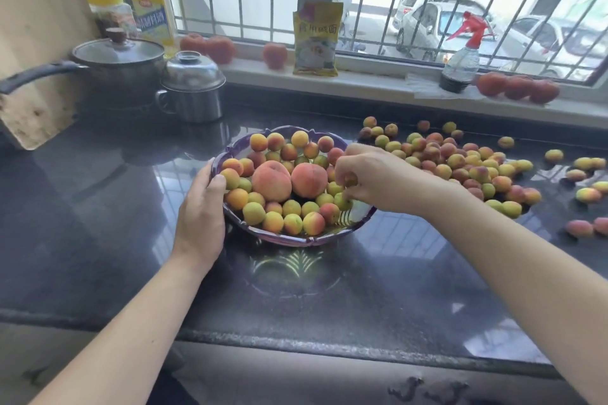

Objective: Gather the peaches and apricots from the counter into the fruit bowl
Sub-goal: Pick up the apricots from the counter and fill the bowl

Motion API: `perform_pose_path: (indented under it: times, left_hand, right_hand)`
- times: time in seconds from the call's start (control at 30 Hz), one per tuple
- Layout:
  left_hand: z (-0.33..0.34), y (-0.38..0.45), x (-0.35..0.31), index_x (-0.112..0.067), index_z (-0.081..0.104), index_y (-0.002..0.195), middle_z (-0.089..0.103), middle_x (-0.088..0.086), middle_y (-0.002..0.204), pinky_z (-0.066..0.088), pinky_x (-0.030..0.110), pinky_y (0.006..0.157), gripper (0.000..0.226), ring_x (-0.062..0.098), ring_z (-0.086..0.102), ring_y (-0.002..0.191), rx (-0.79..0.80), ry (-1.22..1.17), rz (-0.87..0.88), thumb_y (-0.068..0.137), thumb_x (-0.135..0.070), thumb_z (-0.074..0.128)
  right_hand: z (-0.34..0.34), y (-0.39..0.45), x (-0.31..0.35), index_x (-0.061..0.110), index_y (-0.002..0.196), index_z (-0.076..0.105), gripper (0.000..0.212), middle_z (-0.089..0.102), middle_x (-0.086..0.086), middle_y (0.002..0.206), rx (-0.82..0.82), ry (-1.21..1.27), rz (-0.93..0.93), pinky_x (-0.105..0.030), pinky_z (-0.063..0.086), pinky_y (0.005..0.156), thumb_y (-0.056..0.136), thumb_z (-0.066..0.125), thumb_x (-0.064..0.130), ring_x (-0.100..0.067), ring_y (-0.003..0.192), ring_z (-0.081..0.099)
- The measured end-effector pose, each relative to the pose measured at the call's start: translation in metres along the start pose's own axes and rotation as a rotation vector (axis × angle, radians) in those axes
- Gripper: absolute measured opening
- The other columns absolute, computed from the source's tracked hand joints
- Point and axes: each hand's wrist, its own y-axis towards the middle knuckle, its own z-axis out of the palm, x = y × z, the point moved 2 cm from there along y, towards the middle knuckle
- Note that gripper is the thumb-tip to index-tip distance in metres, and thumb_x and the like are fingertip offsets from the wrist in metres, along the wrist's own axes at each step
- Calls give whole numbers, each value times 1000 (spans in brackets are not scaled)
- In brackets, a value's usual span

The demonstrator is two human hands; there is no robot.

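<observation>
Left hand (201,207) fingers gripping fruit bowl (296,240) rim, right hand (371,174) fingers pinching apricot (350,179)

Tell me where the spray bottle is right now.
In the head view, the spray bottle stands on the windowsill at far right, just left of three tomatoes.
</observation>
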Motion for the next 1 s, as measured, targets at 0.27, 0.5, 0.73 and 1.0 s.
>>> perform_pose_path:
  times: [0.27, 0.5, 0.73, 1.0]
  left_hand:
    - [-1, -1, 0, -40, 68, 136, 74, -24, 122, 51, 21, 99, 47, -6, 66, 115, 13, 16, 4, 99, -43, 39]
    - [-2, 2, 3, -37, 67, 139, 74, -15, 128, 53, 35, 105, 52, 6, 66, 121, -10, 21, -6, 94, -41, 42]
    - [-1, -3, -3, -33, 67, 138, 74, -18, 125, 48, 10, 88, 52, -6, 65, 114, -12, 12, -11, 93, -39, 41]
    - [-1, -1, -2, -32, 69, 137, 75, -15, 125, 53, 22, 95, 52, 1, 68, 117, -14, 0, -15, 92, -38, 44]
  right_hand:
    - [5, -20, -35, 23, 106, 69, 17, 54, 6, 103, -350, 250, 244, -19, 44, 78, 92, 69, 13, -13, 92, 53]
    - [69, -71, -90, 13, 136, 55, 39, 47, -14, 137, -363, 70, 762, -46, 49, 92, 97, 56, 13, -39, 115, 55]
    - [69, -34, -99, 19, 130, 53, 33, 47, -12, 133, -289, -73, 730, -35, 43, 68, 101, 53, 35, -38, 101, 61]
    - [69, -34, -94, 14, 120, 61, 29, 65, -7, 112, -527, 256, 692, -38, 56, 80, 95, 67, 28, -28, 100, 64]
